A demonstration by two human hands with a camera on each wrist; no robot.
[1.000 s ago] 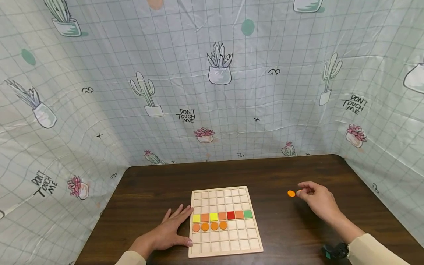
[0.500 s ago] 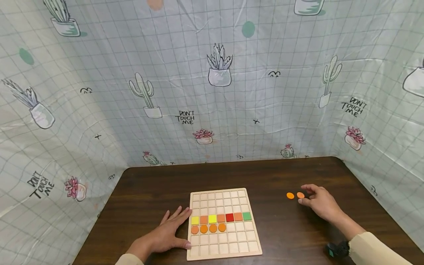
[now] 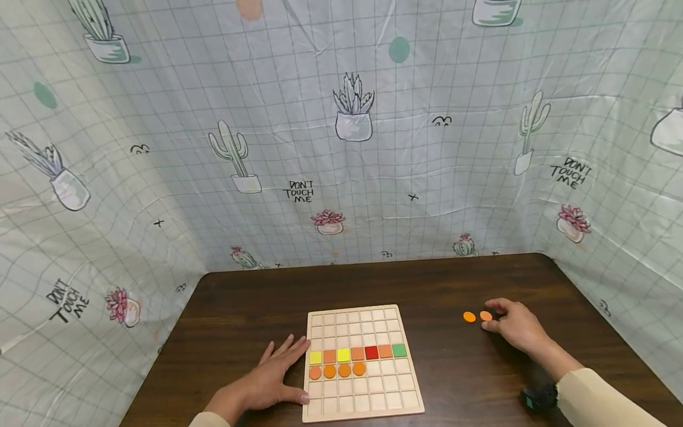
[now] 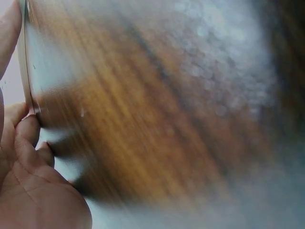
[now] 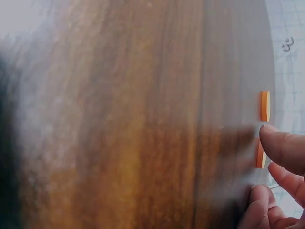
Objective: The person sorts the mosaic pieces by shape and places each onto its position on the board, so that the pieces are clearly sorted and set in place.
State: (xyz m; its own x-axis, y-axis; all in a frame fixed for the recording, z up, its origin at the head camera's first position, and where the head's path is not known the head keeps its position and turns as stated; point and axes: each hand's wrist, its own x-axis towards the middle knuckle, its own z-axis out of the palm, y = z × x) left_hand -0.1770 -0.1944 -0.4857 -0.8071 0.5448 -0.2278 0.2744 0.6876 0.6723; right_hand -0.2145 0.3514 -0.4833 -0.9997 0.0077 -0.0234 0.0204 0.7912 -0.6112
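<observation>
A pale wooden grid board (image 3: 363,403) lies on the table in the head view. Across its middle runs a row of coloured squares, among them a red square (image 3: 371,353) and a green square (image 3: 399,350); beneath them sits a shorter row of orange discs (image 3: 344,370). My left hand (image 3: 264,379) rests at the board's left edge, fingers spread and thumb touching the rim. At the right, my right hand (image 3: 514,327) is around a light orange disc (image 3: 486,316) on the table, thumb and fingertips apart. Beside it lies another orange disc (image 3: 469,317).
Dark brown wooden table (image 3: 437,284), with its back edge against a hanging curtain (image 3: 352,166) printed with cacti. A small black device (image 3: 539,398) is at the right wrist, near the sleeve (image 3: 597,394).
The right hand's thumb and fingers have parted around the light orange disc, which now shows more fully on the table. The left hand and board keep their places.
</observation>
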